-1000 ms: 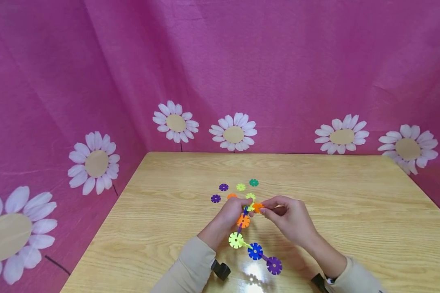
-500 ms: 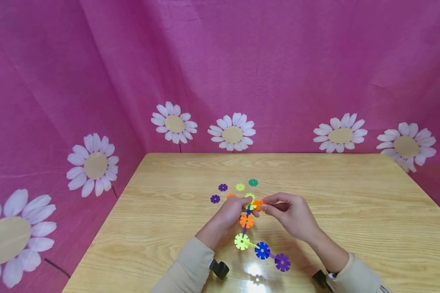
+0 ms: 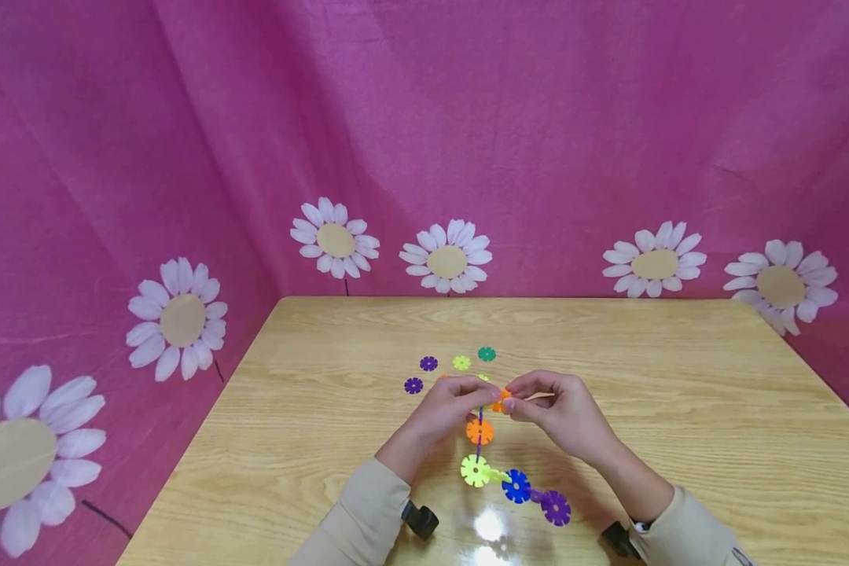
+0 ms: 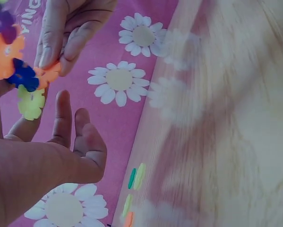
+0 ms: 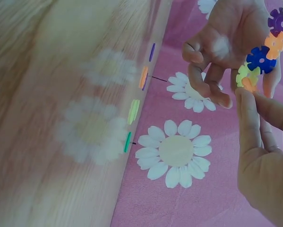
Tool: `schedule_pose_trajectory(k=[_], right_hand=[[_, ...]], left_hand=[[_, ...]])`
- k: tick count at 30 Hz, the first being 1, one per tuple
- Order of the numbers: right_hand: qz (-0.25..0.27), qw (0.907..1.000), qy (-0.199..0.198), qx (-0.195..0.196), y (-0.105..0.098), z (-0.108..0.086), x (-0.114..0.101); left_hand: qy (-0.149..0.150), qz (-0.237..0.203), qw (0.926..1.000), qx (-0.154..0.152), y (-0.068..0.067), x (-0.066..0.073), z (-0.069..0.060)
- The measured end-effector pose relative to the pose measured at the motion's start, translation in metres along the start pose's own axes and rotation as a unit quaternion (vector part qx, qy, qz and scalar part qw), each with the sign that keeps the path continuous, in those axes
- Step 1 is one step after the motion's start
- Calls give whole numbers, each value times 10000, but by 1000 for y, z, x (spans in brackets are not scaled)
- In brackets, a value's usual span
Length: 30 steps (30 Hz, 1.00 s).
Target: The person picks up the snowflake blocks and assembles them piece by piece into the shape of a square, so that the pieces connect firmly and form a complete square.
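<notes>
Notched plastic discs, joined edge to edge, form a chain that hangs between my hands in the head view. Its lower part shows an orange disc (image 3: pixel 479 431), a yellow disc (image 3: pixel 475 471), a blue disc (image 3: pixel 517 486) and a purple disc (image 3: pixel 556 508). My left hand (image 3: pixel 435 413) pinches the chain's upper end, around a yellow end disc (image 4: pixel 31 102). Between thumb and fingertips, my right hand (image 3: pixel 571 418) pinches another orange disc (image 5: pixel 249 84). That disc meets the chain's end, but fingers hide how the edges fit.
Several loose discs lie on the wooden table (image 3: pixel 679 377) beyond my hands, among them a green one (image 3: pixel 486 354), a yellow one (image 3: pixel 461 362) and a purple one (image 3: pixel 428 363). A pink cloth (image 3: pixel 538 141) with printed daisies rises behind the table.
The chain's lower end has swung to the right. My left fingers have shifted over the upper end, closer to the right fingertips. The right hand keeps its pinch on the orange disc.
</notes>
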State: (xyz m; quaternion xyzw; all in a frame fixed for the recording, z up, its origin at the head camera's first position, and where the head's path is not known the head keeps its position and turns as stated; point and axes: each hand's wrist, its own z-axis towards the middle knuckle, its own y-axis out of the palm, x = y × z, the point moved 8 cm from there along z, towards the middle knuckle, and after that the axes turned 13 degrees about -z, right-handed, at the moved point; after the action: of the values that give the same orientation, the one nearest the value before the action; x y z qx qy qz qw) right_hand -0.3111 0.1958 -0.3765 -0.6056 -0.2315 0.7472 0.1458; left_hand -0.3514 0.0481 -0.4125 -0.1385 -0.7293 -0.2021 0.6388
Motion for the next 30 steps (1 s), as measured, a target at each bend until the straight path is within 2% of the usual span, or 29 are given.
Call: schedule_pose_trajectory(k=[6, 13, 19, 23, 26, 30], right_hand=[[227, 9996, 0, -168, 4, -1, -1], [226, 9993, -70, -284, 6, -2, -3], [23, 9970, -166, -753, 3, 1, 1], [-292, 9938, 5, -1072, -5, 7, 15], [-798, 9895, 122, -1196, -6, 17, 26], [-1845, 9735, 119, -1345, 2, 39, 33]], left_hand=[[-51, -232, 9997, -85, 1, -1, 1], [-161, -459, 9987, -147, 1, -2, 0], [-138, -516, 9985, -153, -1, 0, 0], [-127, -448, 9989, -67, -5, 1, 0], [-126, -442, 9989, -13, -8, 1, 1], [-128, -489, 9987, 41, -11, 1, 1]])
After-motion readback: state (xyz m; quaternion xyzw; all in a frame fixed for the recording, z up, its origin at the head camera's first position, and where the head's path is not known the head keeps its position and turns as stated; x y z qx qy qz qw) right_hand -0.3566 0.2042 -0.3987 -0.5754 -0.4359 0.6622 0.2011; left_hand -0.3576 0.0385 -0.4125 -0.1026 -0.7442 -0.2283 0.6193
